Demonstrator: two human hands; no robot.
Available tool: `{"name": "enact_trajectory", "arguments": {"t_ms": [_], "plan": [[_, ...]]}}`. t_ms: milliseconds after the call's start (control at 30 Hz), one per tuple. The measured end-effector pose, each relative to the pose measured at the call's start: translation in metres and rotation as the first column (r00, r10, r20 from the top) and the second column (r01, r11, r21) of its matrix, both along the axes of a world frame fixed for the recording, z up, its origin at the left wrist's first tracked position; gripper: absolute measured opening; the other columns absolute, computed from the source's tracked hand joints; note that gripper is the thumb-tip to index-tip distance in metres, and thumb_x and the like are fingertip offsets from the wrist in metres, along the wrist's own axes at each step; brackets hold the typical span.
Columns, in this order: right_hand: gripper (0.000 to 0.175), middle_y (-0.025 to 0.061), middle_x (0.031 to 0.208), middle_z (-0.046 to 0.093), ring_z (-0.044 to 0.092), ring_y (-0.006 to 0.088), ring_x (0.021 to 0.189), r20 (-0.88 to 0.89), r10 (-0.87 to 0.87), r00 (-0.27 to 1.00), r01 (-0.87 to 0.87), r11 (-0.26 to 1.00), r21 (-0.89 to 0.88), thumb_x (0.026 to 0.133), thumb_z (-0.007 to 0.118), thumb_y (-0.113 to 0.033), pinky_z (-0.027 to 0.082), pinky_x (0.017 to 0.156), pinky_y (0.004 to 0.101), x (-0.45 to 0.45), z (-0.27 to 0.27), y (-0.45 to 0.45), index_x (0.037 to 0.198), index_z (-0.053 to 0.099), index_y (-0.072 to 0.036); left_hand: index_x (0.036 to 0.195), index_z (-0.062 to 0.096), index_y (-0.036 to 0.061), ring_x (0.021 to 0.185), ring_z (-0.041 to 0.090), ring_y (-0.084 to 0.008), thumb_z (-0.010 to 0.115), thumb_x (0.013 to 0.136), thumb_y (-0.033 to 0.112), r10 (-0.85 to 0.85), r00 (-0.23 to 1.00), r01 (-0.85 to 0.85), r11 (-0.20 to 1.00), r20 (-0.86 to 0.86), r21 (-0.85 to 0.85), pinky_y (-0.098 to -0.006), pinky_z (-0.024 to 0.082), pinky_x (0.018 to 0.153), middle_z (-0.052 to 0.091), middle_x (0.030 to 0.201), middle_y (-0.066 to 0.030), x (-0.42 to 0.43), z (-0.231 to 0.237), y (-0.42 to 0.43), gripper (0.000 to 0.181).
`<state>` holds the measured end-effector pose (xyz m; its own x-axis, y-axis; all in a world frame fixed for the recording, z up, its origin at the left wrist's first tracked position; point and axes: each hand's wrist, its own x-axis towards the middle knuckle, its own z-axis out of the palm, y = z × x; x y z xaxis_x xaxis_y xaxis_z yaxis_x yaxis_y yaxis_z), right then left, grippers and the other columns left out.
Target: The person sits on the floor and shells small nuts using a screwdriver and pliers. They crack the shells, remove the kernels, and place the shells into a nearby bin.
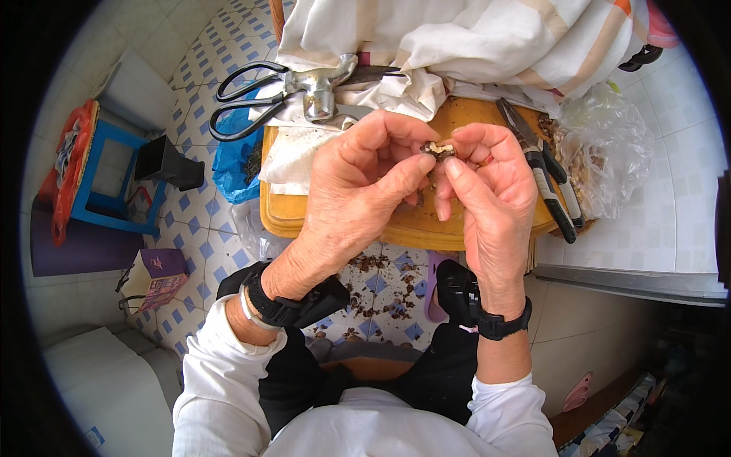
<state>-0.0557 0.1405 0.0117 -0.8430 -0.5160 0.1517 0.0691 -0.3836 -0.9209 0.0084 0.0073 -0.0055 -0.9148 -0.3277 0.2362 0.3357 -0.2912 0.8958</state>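
A small nut piece (438,150), dark shell outside and pale inside, is pinched between the fingertips of both hands. My left hand (365,165) grips its left side with thumb and fingers. At its right side are the thumb and forefinger of my right hand (494,171). Both hands are raised over the front of a yellow-brown wooden table (285,214). Black-handled scissors (251,117) lie on cloth at the left, under a shiny metal tool (320,91) that resembles a hammer head. Pliers (548,177) with black and white handles rest to the right.
A clear plastic bag (611,143) stands at the right, near shell bits. White checked cloth (485,45) covers the table's back. A blue bag (234,160) hangs at the left. Dark shell fragments (394,285) litter the tiled floor. A blue stool (108,171) stands further left.
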Motion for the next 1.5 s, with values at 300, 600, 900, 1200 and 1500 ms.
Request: {"name": "enact_trajectory", "arguments": {"t_ms": [300,600,900,1200,1500], "plan": [[0.004,-0.0009,0.081,0.062,0.055,0.0022,0.069,-0.189,-0.092,0.978,0.136,0.962,0.235,0.093,0.063,0.0,0.044,0.058,0.0172,0.0029,-0.0036,0.0011,0.097,0.062,0.001,0.106,0.06,0.0005,0.072,0.058,-0.004,0.065,0.091,-0.001,-0.006,1.0,0.006,1.0,0.013,-0.013,-0.018,0.05,0.06,0.062,0.089,0.0003,0.0025,0.001,-0.0019,0.016],[0.007,-0.0002,0.086,0.064,0.06,0.0035,0.076,-0.187,-0.066,0.98,0.1,0.979,0.18,0.093,0.064,0.001,0.049,0.067,0.0177,0.0046,-0.0017,0.0001,0.099,0.061,0.003,0.104,0.061,0.0006,0.07,0.058,-0.0035,0.067,0.09,-0.001,-0.014,1.0,0.014,1.0,0.022,-0.012,-0.0176,0.049,0.059,0.062,0.086,0.0008,0.0008,-0.0007,0.0002,0.015],[0.009,-0.0024,0.08,0.065,0.056,-0.0004,0.068,-0.148,-0.078,0.986,0.111,0.967,0.23,0.092,0.065,-0.002,0.042,0.056,0.0148,0.0023,-0.0031,0.0034,0.101,0.066,0.001,0.108,0.059,-0.0031,0.075,0.061,-0.0083,0.066,0.09,-0.004,0.012,0.999,-0.007,0.992,0.036,-0.13,-0.0204,0.052,0.064,0.063,0.09,-0.0035,0.0019,-0.0025,-0.0004,0.02],[0.01,-0.005,0.078,0.063,0.053,-0.0016,0.066,-0.072,-0.125,0.99,0.138,0.966,0.217,0.093,0.063,0.0,0.042,0.055,0.0144,0.0045,-0.0035,-0.0009,0.102,0.068,0.001,0.095,0.062,-0.0005,0.071,0.063,-0.0068,0.073,0.083,-0.004,0.165,0.986,-0.158,0.937,-0.002,-0.311,-0.0204,0.052,0.064,0.065,0.081,-0.0021,-0.0012,-0.0047,0.0053,0.017],[0.016,-0.0028,0.074,0.061,0.046,0.0007,0.053,-0.321,-0.139,0.937,0.237,0.927,0.29,0.099,0.055,-0.005,0.035,0.047,0.0163,0.0073,-0.0057,-0.0051,0.107,0.069,0.0,0.091,0.062,-0.0004,0.07,0.064,-0.0078,0.075,0.081,-0.003,0.191,0.981,-0.193,0.931,-0.038,-0.309,-0.0212,0.053,0.063,0.065,0.08,-0.003,-0.0024,-0.0073,0.0067,0.018]]}}
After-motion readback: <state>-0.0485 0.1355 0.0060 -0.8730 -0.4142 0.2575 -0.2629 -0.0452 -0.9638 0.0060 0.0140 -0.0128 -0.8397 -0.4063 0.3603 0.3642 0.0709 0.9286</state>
